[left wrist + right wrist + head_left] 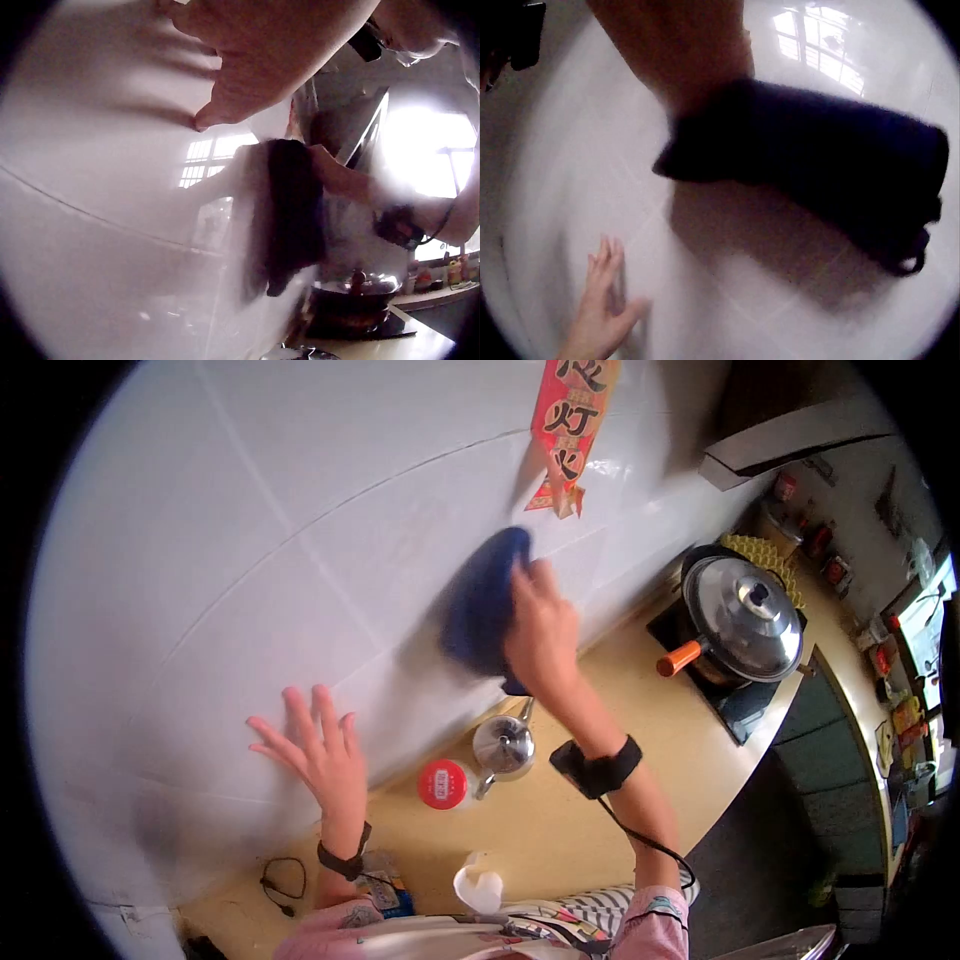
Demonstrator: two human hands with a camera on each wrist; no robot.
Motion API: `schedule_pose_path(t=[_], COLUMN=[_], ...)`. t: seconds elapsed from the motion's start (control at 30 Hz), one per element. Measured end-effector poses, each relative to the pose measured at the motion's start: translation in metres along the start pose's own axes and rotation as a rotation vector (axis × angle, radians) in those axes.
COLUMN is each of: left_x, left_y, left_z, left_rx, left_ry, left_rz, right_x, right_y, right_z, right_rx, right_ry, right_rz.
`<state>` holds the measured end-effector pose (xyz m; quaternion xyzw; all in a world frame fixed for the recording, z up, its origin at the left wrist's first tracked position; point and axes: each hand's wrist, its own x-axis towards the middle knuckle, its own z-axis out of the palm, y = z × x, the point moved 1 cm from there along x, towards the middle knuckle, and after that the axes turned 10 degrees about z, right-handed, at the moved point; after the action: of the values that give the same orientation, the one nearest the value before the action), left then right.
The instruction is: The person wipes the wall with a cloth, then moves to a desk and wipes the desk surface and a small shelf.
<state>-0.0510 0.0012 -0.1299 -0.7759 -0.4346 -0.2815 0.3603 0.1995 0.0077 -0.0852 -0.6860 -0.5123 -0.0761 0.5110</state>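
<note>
The wiping looked mid-course. The right hand (540, 630) gripped the one dark blue cloth (482, 605) and pressed it to the white tiled wall (250, 510), above the tabletop's (560, 830) back edge. The left hand (320, 755) lay open, fingers spread flat on the wall lower down. The tiles shone all over, so I could not tell which parts were done or left. Along the back edge stood one steel kettle (503, 745) and one red-lidded jar (443, 784). One lidded pan (745, 615) sat toward the far end.
</note>
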Motion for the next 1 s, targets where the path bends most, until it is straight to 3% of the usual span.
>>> schedule_pose_path(t=[0.13, 0.23, 0.37, 0.43, 0.5, 0.53, 0.7, 0.73, 0.8, 0.9, 0.97, 1.0], left_x=[-0.001, 0.002, 0.003, 0.004, 0.005, 0.007, 0.008, 0.008, 0.005, 0.004, -0.002, -0.010], left_y=[0.000, 0.003, 0.004, 0.004, 0.006, 0.009, 0.009, 0.009, 0.008, 0.007, 0.008, 0.003], left_z=[0.000, -0.007, -0.013, -0.011, -0.017, -0.016, -0.018, -0.021, -0.019, -0.013, -0.004, 0.002], left_rx=[0.031, -0.001, -0.020, 0.020, 0.016, -0.004, -0.101, -0.118, -0.078, 0.060, 0.156, -0.001], left_ry=[-0.010, -0.030, -0.042, -0.041, -0.066, -0.074, -0.073, -0.076, -0.075, -0.120, -0.156, -0.079], left_rz=[-0.005, -0.027, -0.030, -0.023, -0.029, -0.052, -0.064, -0.072, -0.056, 0.037, 0.112, 0.051], right_x=[0.008, 0.030, 0.022, -0.010, -0.034, -0.035, -0.013, -0.005, 0.006, -0.007, -0.033, -0.041], right_y=[0.009, 0.029, 0.019, 0.013, 0.023, 0.030, 0.032, 0.033, 0.033, 0.006, -0.037, -0.056], right_z=[-0.007, -0.007, 0.000, 0.007, 0.013, 0.015, 0.014, 0.018, 0.025, 0.048, 0.043, 0.046], right_rx=[0.001, 0.014, 0.025, -0.033, -0.081, -0.083, 0.103, 0.108, 0.310, 0.579, 0.477, 0.480], right_ry=[-0.084, 0.138, 0.173, 0.020, -0.169, -0.159, 0.038, 0.039, 0.385, 0.406, 0.127, 0.050], right_rz=[-0.008, 0.046, 0.051, -0.100, -0.135, -0.134, 0.239, 0.239, 0.174, 0.146, -0.124, -0.300])
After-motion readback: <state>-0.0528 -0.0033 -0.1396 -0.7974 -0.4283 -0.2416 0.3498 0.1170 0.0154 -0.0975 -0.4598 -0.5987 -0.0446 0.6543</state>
